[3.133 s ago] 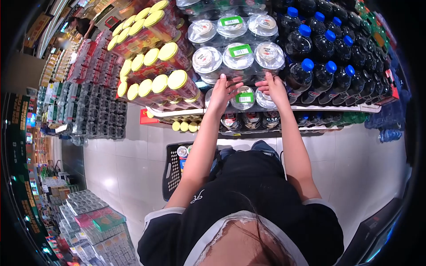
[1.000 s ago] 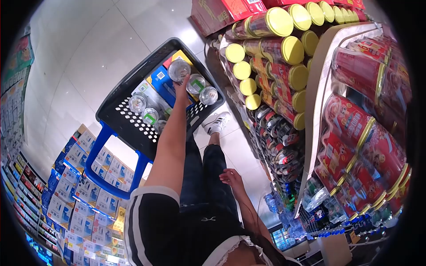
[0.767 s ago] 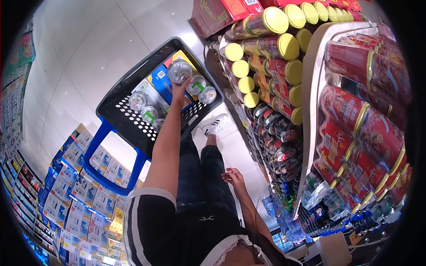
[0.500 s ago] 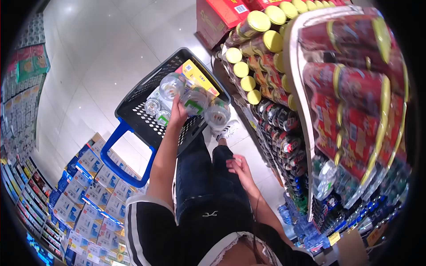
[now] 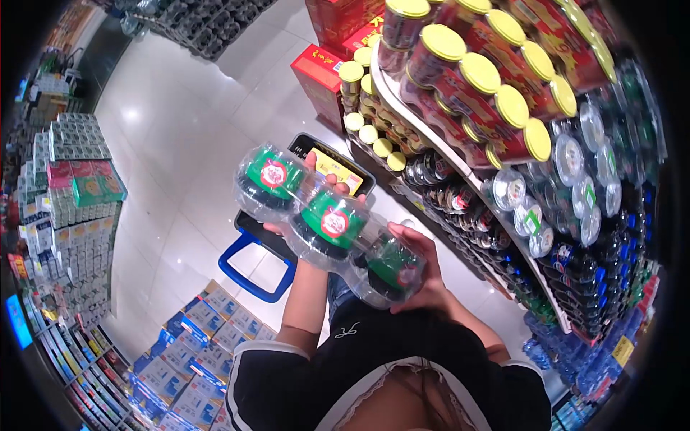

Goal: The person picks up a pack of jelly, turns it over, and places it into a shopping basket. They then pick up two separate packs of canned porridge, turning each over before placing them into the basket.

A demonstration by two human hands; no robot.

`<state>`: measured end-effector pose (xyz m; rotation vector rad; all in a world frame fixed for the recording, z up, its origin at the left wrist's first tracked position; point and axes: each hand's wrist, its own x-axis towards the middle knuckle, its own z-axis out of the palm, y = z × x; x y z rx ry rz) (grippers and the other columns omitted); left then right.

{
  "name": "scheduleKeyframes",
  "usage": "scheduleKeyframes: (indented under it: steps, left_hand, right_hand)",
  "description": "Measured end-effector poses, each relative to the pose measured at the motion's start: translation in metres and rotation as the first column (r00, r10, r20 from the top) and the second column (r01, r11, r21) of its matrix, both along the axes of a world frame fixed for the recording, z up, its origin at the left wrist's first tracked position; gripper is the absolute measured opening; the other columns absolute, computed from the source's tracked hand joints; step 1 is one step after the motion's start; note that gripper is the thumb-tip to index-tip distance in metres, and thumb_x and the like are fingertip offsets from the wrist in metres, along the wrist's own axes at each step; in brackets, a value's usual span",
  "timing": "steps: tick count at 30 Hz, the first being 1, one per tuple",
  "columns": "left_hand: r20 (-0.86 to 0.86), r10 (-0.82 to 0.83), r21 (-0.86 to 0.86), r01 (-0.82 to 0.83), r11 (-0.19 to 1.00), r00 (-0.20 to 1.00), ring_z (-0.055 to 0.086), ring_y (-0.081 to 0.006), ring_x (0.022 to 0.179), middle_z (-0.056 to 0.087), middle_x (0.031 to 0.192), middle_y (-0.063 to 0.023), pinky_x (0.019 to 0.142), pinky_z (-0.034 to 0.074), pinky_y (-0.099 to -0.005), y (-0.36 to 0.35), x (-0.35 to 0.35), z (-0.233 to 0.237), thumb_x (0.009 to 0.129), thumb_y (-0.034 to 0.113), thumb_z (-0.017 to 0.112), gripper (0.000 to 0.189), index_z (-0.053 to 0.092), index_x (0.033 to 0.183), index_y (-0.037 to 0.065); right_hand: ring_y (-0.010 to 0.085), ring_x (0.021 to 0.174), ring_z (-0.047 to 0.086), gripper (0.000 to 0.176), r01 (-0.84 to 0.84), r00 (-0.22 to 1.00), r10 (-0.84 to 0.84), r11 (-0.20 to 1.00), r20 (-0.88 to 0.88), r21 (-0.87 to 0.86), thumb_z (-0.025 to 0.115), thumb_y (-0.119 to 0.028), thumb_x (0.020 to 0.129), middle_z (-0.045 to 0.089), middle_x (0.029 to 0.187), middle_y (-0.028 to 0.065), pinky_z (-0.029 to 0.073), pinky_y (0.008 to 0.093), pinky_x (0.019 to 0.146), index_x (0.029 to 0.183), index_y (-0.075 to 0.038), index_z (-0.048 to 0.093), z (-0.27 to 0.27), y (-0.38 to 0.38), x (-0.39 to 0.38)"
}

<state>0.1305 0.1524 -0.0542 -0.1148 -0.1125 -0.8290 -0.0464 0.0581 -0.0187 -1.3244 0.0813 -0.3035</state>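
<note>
A shrink-wrapped pack of three green-labelled dark bottles (image 5: 333,221) is held up in front of my body, lying slantwise in both hands. My left hand (image 5: 332,179) grips it from beneath, its fingers showing at the far edge and the palm hidden behind the plastic. At the near right end, my right hand (image 5: 425,267) is closed around the last bottle. Below the pack stands a black shopping basket (image 5: 300,144) with a blue handle (image 5: 251,289). A yellow box (image 5: 338,169) shows inside it; the pack hides the rest of the contents.
Shelves to my right carry yellow-lidded cans (image 5: 480,72), bottle packs (image 5: 532,215) and dark drink bottles (image 5: 575,273). Red cartons (image 5: 318,79) stand at the aisle's far end. Blue and white cartons (image 5: 190,352) are stacked at lower left, stacked packs (image 5: 79,215) farther left.
My left hand has raised the bottle pack from over the basket toward me, and its green labels now face up. My right hand, free before, has taken hold of its right end.
</note>
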Motion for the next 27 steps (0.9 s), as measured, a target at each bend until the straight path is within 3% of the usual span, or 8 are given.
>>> scheduleKeyframes:
  steps: [2,7,12,15,18,20,26,27]
  left_hand:
    - [0.151,-0.056,-0.069,0.067,0.995,0.987,0.047,-0.0331,0.106,0.046,0.117,-0.0176,0.093,0.03,-0.061,-0.003,-0.006,0.015,0.047,0.069,0.067,0.12,0.01,0.138,0.016]
    - [0.269,-0.182,-0.228,0.246,0.942,0.946,0.049,-0.0283,0.1,0.049,0.108,-0.0151,0.09,0.032,-0.0606,-0.031,-0.022,0.054,0.091,0.033,0.038,0.051,0.018,0.137,0.025]
    - [0.408,-0.302,-0.258,0.427,0.867,0.861,0.043,-0.0234,0.105,0.045,0.113,-0.0107,0.096,0.026,-0.0538,-0.061,-0.034,0.077,0.084,0.045,0.048,0.065,0.021,0.138,0.02]
    - [0.372,-0.284,0.034,0.293,0.956,0.884,0.041,-0.0313,0.111,0.036,0.123,-0.018,0.096,0.029,-0.0545,-0.06,-0.054,0.104,0.044,0.053,0.081,0.117,0.02,0.136,0.015]
    - [0.52,-0.281,0.204,0.202,0.958,0.807,0.04,-0.0314,0.115,0.035,0.126,-0.0179,0.095,0.036,-0.0475,-0.066,-0.065,0.11,0.049,0.05,0.08,0.112,0.02,0.136,0.011]
    - [0.583,-0.3,0.3,0.143,0.943,0.755,0.04,-0.0307,0.115,0.036,0.126,-0.0176,0.095,0.036,-0.0461,-0.069,-0.07,0.113,0.05,0.051,0.079,0.113,0.019,0.135,0.009]
    - [0.736,-0.391,0.502,-0.056,0.863,0.553,0.042,-0.0287,0.115,0.037,0.127,-0.0169,0.096,0.037,-0.0417,-0.078,-0.081,0.118,0.05,0.055,0.076,0.115,0.017,0.135,0.004]
    - [0.762,-0.411,0.514,-0.081,0.854,0.5,0.042,-0.0284,0.115,0.038,0.128,-0.0168,0.096,0.037,-0.041,-0.076,-0.084,0.116,0.051,0.056,0.075,0.115,0.017,0.135,0.003]
  right_hand:
    - [0.0332,0.125,0.03,0.106,0.014,0.996,-0.002,0.988,0.084,-0.153,0.087,-0.018,0.046,0.025,0.134,0.0197,0.028,0.043,0.101,0.131,-0.009,0.024,0.015,-0.003,-0.015]
    - [0.0371,0.121,0.035,0.101,0.129,0.963,-0.061,0.96,0.264,-0.249,0.087,-0.02,0.046,0.027,0.133,0.0197,0.032,0.044,0.098,0.128,-0.01,0.028,0.039,-0.007,-0.041]
    - [0.0388,0.12,0.035,0.101,0.305,0.906,-0.191,0.913,0.377,-0.271,0.087,-0.023,0.047,0.028,0.131,0.0237,0.033,0.0466,0.096,0.128,-0.011,0.027,0.04,-0.015,-0.062]
    - [0.0407,0.118,0.035,0.103,0.424,0.826,-0.323,0.896,0.462,-0.132,0.081,-0.041,0.054,0.029,0.128,0.03,0.034,0.0482,0.094,0.13,-0.01,0.018,0.033,-0.018,-0.074]
    - [0.0312,0.117,0.039,0.101,0.41,0.826,-0.488,0.863,0.28,0.296,0.072,-0.053,0.062,0.031,0.129,0.0229,0.037,0.0433,0.093,0.131,-0.008,0.015,0.043,-0.022,-0.095]
    - [0.0269,0.117,0.038,0.098,0.483,0.809,-0.563,0.8,0.167,0.355,0.045,-0.073,0.07,0.031,0.13,0.0148,0.038,0.04,0.093,0.132,-0.001,0.02,0.055,-0.036,-0.103]
    - [0.0252,0.113,0.046,0.078,0.493,0.726,-0.688,0.514,-0.006,0.702,0.03,-0.067,0.08,0.041,0.126,0.0125,0.044,0.0443,0.085,0.127,-0.004,0.035,0.049,-0.059,-0.131]
    - [0.0269,0.106,0.05,0.074,0.309,0.824,-0.565,0.52,0.05,0.796,0.028,-0.065,0.082,0.045,0.122,0.013,0.048,0.0458,0.077,0.126,-0.006,0.037,0.048,-0.062,-0.139]
